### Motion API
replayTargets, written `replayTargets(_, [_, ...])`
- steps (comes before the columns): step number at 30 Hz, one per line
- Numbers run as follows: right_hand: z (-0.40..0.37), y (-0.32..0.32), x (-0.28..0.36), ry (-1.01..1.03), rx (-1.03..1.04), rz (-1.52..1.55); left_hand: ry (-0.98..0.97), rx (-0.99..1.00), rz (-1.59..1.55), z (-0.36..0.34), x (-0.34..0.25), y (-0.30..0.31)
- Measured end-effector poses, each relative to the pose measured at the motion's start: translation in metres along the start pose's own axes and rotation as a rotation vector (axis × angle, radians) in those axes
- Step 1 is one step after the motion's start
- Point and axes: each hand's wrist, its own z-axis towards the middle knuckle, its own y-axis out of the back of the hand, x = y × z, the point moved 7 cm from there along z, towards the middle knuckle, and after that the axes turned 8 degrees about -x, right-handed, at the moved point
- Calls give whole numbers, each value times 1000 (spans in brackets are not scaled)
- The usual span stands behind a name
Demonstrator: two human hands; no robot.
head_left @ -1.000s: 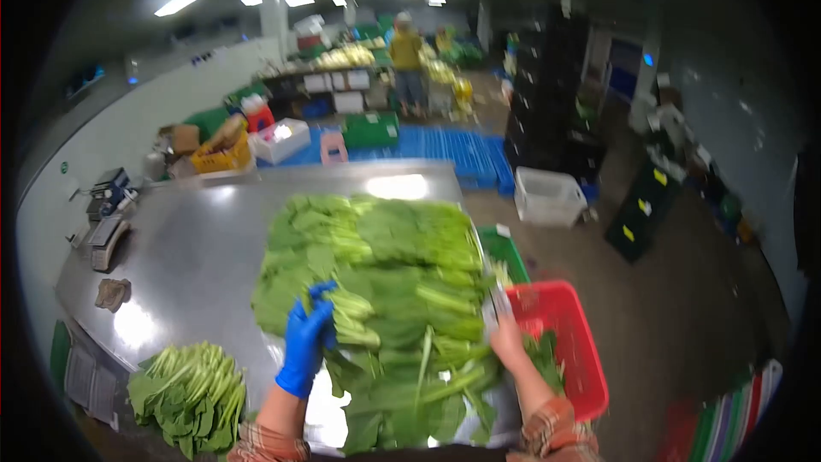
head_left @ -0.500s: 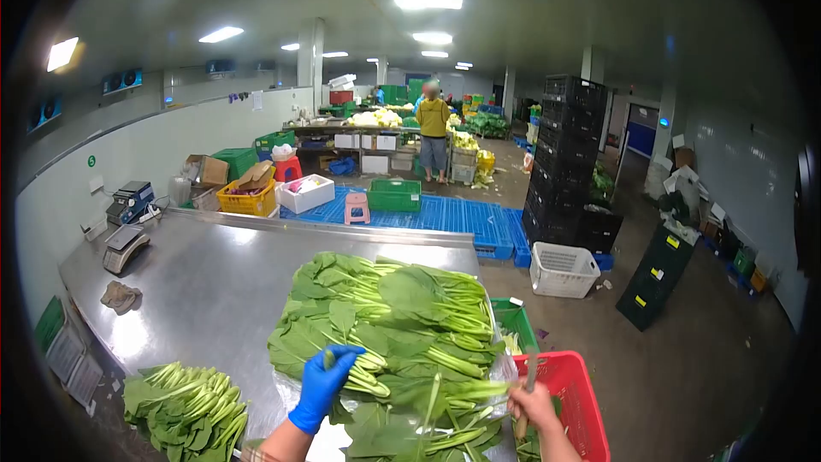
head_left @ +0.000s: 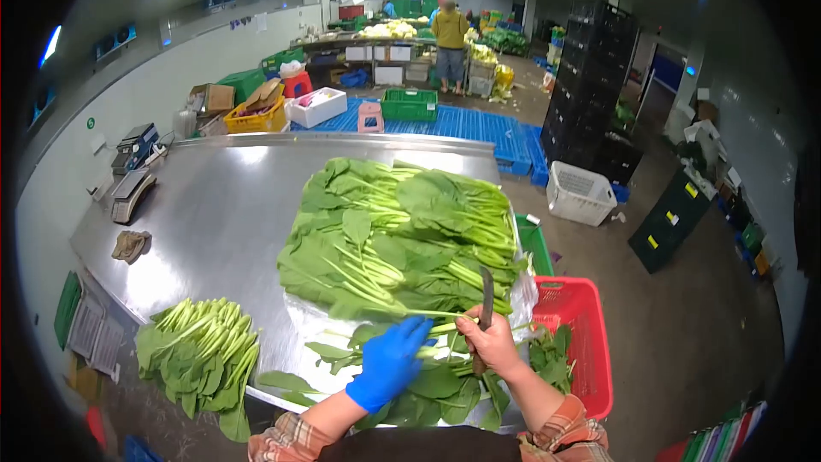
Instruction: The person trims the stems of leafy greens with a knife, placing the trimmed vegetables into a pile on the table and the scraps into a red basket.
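My right hand [head_left: 494,344] is bare and wraps round a knife [head_left: 487,295], its blade pointing up. A thin green stem runs up to the right thumb. My left hand [head_left: 389,365], in a blue glove, has its fingers curled over pale stalks of leafy greens [head_left: 440,328], close to the right hand; the fingertips are partly hidden. In front of both hands a large pile of leafy greens [head_left: 402,231] lies on clear plastic, with stems mostly toward the right. Loose leaves [head_left: 436,381] lie under and around my hands.
A second bunch of greens [head_left: 201,359] rests at the metal table's [head_left: 222,205] near left edge. A red basket [head_left: 590,334] holding leaves stands at right, beside a green crate [head_left: 534,248]. A scale [head_left: 132,195] and crumpled cloth [head_left: 130,245] sit at left. A person [head_left: 451,38] stands far back.
My view has tilted down. The left hand has moved right, toward the right hand, and the right hand with the knife has come inward over the greens.
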Motion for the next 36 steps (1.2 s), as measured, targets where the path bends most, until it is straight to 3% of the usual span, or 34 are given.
replayTargets(2, [-3,-7,-13,52,40,-143,77,104,-107,-10,13,-19])
replayTargets(4, [-8,-15,-20,-99,186,-24,247,164,-389,-23,28,-38])
replayTargets(5, [-10,-18,-20,-165,260,33,446,172,-671,-28,38,-45])
replayTargets(8, [-12,-20,-13,-75,299,-134,794,331,-870,-46,48,-58])
replayTargets(9, [-12,-18,-15,-30,299,-229,812,335,-808,-49,52,-60])
replayTargets(12, [-11,-16,-13,50,293,-315,828,360,-783,-47,51,-52])
replayTargets(13, [-13,-17,-12,47,327,-467,873,369,-850,-49,50,-53])
replayTargets(16, [-13,-21,-29,354,298,-559,848,396,-875,-50,46,-57])
replayTargets(19, [-15,-15,-51,310,264,-591,905,336,-1078,-46,43,-46])
replayTargets(21, [-22,-1,-66,324,198,-651,822,357,-965,-28,43,-17])
replayTargets(24, [-23,50,-80,312,-81,-716,842,258,-1054,-31,71,0])
replayTargets(25, [-19,69,-90,240,-91,-788,714,144,-1090,-26,75,9])
replayTargets(28, [-24,111,-128,132,-37,-989,843,-19,-1225,-29,83,14])
replayTargets(30, [-30,117,-137,111,19,-1098,906,68,-1214,-30,77,9])
replayTargets(33, [-30,113,-130,185,60,-993,937,215,-943,-38,72,-6])
replayTargets(36, [-23,97,-83,221,30,-681,620,278,-741,-45,46,-35])
